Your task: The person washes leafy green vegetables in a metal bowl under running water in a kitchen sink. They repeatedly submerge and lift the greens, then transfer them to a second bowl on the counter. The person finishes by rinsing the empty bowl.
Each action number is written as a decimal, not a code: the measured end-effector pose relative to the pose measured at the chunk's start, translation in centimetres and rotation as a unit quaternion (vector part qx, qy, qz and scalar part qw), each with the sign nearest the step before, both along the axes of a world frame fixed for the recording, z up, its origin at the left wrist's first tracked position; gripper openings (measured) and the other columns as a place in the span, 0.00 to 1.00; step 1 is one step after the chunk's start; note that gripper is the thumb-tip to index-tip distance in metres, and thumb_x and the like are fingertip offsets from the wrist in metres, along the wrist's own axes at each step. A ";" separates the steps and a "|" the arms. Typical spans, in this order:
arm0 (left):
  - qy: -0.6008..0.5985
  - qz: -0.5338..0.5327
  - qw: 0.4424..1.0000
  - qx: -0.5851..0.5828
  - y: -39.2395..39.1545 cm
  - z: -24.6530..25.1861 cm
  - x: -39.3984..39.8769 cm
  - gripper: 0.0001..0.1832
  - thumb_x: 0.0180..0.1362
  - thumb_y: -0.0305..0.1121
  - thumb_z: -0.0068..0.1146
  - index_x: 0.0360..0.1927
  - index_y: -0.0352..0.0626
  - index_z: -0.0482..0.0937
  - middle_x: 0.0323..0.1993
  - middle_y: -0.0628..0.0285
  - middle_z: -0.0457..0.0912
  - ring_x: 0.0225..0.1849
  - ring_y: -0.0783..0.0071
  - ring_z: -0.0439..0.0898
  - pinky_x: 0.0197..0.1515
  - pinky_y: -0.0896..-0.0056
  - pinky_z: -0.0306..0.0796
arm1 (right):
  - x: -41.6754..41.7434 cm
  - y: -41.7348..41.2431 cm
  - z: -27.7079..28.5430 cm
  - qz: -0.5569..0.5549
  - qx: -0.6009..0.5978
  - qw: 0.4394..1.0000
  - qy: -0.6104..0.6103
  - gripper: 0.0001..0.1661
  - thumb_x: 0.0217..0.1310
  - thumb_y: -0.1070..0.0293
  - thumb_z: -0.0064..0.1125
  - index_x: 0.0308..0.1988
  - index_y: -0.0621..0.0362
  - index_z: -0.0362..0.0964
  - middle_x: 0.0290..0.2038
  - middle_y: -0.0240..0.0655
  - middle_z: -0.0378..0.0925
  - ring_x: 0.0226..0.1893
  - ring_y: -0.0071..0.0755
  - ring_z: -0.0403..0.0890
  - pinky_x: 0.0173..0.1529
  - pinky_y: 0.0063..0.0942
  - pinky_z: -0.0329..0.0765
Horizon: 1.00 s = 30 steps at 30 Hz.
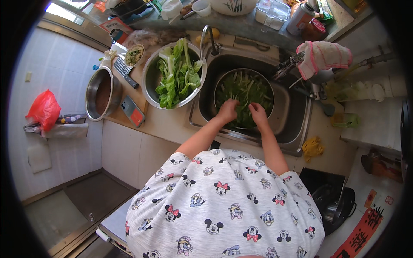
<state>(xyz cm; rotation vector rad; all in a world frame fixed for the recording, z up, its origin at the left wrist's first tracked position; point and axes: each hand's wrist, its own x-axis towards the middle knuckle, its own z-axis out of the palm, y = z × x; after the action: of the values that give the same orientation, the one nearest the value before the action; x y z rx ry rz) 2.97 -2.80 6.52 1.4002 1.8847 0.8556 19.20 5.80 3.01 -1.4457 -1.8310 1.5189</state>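
A round metal basin (273, 96) full of green leafy vegetables (242, 84) stands in the steel sink (282, 125). My left hand (228, 110) is at the basin's left part, its fingers down at the leaves. Close by on the right, my right hand (257, 113) touches the greens with bent fingers. Whether either hand grips a leaf cannot be told, as the fingertips are partly hidden. Left of the sink, a large metal bowl (149, 93) holds long leafy stalks (176, 75). The curved faucet (203, 38) arches down beside that bowl's right rim.
On the left counter are a metal pot (111, 93), a smartphone (132, 111), a cleaver (130, 79) and a small bowl of chopped food (134, 55). A yellow cloth (313, 148) lies right of the sink. A striped towel (322, 59) hangs at the upper right.
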 end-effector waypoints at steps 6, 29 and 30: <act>0.156 -0.045 0.985 -0.050 0.4 -3.3 -1.0 0.32 0.39 0.27 0.58 0.54 0.47 0.68 0.50 0.50 0.70 0.60 0.52 0.59 0.54 0.58 0.64 | -0.9 0.0 2.0 0.067 0.063 0.989 -0.118 0.28 0.53 0.58 0.58 0.51 0.62 0.65 0.49 0.48 0.69 0.50 0.46 0.71 0.52 0.35 0.68; -0.389 0.254 0.851 -0.245 5.2 -9.8 -2.4 0.39 0.55 0.49 0.55 0.64 0.42 0.52 0.58 0.53 0.64 0.59 0.59 0.64 0.53 0.63 0.64 | -2.8 5.7 2.8 0.025 -0.097 0.994 0.046 0.40 0.40 0.64 0.70 0.52 0.64 0.60 0.48 0.42 0.70 0.47 0.38 0.72 0.49 0.31 0.70; -0.421 0.255 0.839 -0.231 6.1 -6.1 -2.4 0.39 0.55 0.50 0.54 0.64 0.42 0.52 0.58 0.53 0.64 0.59 0.60 0.64 0.53 0.64 0.63 | -1.8 6.1 2.0 0.004 -0.071 0.996 0.048 0.40 0.40 0.64 0.70 0.52 0.65 0.60 0.48 0.43 0.70 0.47 0.38 0.73 0.49 0.31 0.70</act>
<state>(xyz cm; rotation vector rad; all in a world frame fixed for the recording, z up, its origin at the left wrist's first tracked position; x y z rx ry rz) 0.54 3.33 0.38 0.1247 1.5688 0.9514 17.41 11.91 5.01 -1.4021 -1.7062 1.7210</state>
